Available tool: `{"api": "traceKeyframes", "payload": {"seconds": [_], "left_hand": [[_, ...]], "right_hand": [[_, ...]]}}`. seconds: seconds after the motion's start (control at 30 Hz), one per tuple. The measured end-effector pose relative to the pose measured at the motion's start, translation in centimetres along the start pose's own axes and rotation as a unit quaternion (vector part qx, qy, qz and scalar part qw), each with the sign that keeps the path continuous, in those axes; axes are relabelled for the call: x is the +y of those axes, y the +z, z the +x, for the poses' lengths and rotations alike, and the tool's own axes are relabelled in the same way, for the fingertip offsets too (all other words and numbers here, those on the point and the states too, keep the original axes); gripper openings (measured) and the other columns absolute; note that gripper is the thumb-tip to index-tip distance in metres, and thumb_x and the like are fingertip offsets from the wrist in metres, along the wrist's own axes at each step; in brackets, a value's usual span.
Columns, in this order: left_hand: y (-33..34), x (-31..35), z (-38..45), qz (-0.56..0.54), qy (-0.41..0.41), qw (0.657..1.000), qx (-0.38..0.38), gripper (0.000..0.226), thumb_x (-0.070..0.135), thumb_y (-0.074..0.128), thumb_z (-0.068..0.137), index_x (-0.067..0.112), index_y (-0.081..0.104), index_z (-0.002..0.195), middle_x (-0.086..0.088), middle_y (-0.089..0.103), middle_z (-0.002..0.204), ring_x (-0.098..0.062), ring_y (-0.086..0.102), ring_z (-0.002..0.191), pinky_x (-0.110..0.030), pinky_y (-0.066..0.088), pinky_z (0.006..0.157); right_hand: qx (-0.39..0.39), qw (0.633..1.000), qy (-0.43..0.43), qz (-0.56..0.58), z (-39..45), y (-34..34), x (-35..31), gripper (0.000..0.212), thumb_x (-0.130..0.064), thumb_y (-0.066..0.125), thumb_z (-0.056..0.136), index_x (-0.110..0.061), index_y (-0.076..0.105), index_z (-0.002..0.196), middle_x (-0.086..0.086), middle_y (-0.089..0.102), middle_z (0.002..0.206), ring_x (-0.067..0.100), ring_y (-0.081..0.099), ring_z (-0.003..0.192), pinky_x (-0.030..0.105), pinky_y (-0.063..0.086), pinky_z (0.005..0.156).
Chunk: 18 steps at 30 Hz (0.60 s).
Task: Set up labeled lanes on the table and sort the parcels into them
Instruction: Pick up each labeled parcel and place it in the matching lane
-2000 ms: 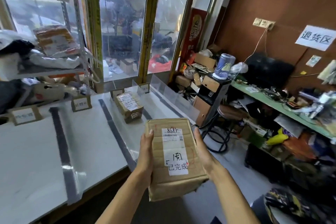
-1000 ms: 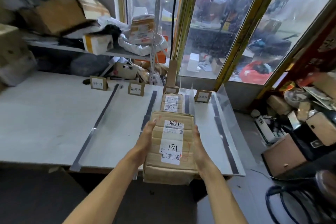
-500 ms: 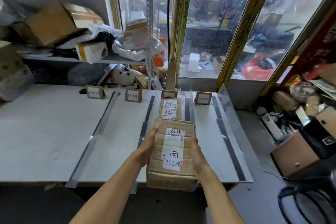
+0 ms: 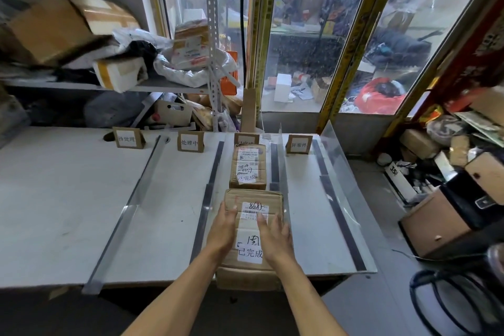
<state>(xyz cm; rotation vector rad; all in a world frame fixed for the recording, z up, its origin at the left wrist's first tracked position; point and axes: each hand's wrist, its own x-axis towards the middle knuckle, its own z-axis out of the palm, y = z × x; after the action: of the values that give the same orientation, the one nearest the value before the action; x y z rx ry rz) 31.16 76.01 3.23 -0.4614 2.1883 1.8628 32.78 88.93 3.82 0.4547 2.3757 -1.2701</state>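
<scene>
Grey table [image 4: 68, 199] carries 4 labelled lanes. Left hand [image 4: 222, 229] and right hand [image 4: 274, 233] press flat, fingers released, on the parcel [image 4: 253, 226]; next, push toward 12 o'clock.

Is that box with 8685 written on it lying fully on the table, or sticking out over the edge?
Sticking out. The box lies flat in its lane, but its near end hangs past the table edge.

Near parcel [image 4: 253, 237] before far parcel [image 4: 248, 166]
</scene>
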Motion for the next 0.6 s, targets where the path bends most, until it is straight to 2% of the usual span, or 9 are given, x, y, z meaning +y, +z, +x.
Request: {"api": "traceKeyframes", "payload": {"seconds": [0.07,0.13,0.2,0.27,0.33,0.37,0.47,0.6], "left_hand": [[0.1,0.2,-0.1,0.012,0.006,1.000,0.007,0.028,0.045,0.031,0.109,0.040,0.028,0.136,0.014,0.049,0.127,0.002,0.053,0.091,-0.008,0.047,0.058],[0.1,-0.4,0.5,0.009,0.017,1.000,0.009,0.040,0.057,0.033,0.104,0.044,0.029,0.142,0.006,0.056,0.138,0.000,0.061,0.095,-0.021,0.053,0.072],[0.0,-0.9,0.7,0.024,0.022,0.999,0.005,0.054,0.066,0.031,0.100,0.041,0.029,0.149,0.008,0.052,0.140,-0.001,0.061,0.099,-0.027,0.054,0.082],[0.2,-0.9,0.6,0.073,0.045,0.996,0.010,0.063,0.074,0.023,0.097,0.038,0.037,0.147,0.007,0.047,0.149,-0.012,0.054,0.125,-0.038,0.048,0.103],[0.2,0.0,-0.2,0.124,0.073,0.989,0.031,0.062,0.069,0.017,0.099,0.037,0.041,0.147,0.004,0.041,0.157,-0.022,0.034,0.147,-0.052,0.031,0.120],[-0.1,0.6,-0.8,0.143,0.088,0.985,0.047,0.060,0.064,0.017,0.102,0.036,0.037,0.151,0.005,0.035,0.161,-0.022,0.027,0.152,-0.052,0.025,0.123],[-2.7,3.1,-3.5,0.200,0.127,0.963,0.130,0.056,0.051,0.019,0.108,0.031,0.020,0.161,0.007,0.010,0.170,-0.011,0.003,0.157,-0.039,0.009,0.127],[-11.9,5.3,-8.0,0.274,0.171,0.904,0.280,0.063,0.050,0.014,0.100,0.031,0.022,0.160,0.006,0.006,0.170,-0.009,-0.005,0.156,-0.039,-0.003,0.126]], "right_hand": [[-0.004,1.000,0.004,-0.028,0.0,0.0,0.2,0.082,-0.075,0.018,0.099,-0.032,0.000,0.166,0.004,-0.015,0.172,0.029,-0.010,0.159,0.052,0.002,0.127],[-0.007,0.999,-0.005,-0.049,0.1,0.1,0.3,0.079,-0.074,0.018,0.099,-0.034,0.002,0.166,0.005,-0.020,0.171,0.029,-0.013,0.159,0.052,0.000,0.127],[-0.006,0.998,-0.020,-0.065,0.2,0.3,0.4,0.077,-0.072,0.020,0.101,-0.035,0.003,0.166,0.004,-0.024,0.170,0.028,-0.017,0.158,0.051,-0.002,0.127],[0.008,0.996,-0.043,-0.079,0.0,0.5,0.4,0.074,-0.069,0.021,0.102,-0.034,0.003,0.166,0.001,-0.026,0.170,0.026,-0.020,0.158,0.050,-0.002,0.127],[0.024,0.992,-0.073,-0.095,-0.4,0.8,-0.2,0.073,-0.067,0.022,0.103,-0.034,0.002,0.165,-0.002,-0.026,0.170,0.023,-0.023,0.157,0.050,-0.001,0.127],[0.027,0.990,-0.090,-0.102,-0.9,0.9,-1.0,0.074,-0.068,0.021,0.102,-0.035,0.001,0.165,-0.003,-0.027,0.170,0.022,-0.025,0.156,0.052,-0.001,0.126],[0.021,0.977,-0.168,-0.129,-2.5,1.8,-5.2,0.081,-0.072,0.013,0.093,-0.035,0.000,0.164,-0.005,-0.033,0.167,0.022,-0.039,0.149,0.055,-0.007,0.124],[0.005,0.932,-0.313,-0.180,-4.4,6.0,-12.5,0.070,-0.065,0.023,0.104,-0.033,0.008,0.165,-0.006,-0.031,0.168,0.021,-0.044,0.146,0.049,-0.012,0.125]]}}
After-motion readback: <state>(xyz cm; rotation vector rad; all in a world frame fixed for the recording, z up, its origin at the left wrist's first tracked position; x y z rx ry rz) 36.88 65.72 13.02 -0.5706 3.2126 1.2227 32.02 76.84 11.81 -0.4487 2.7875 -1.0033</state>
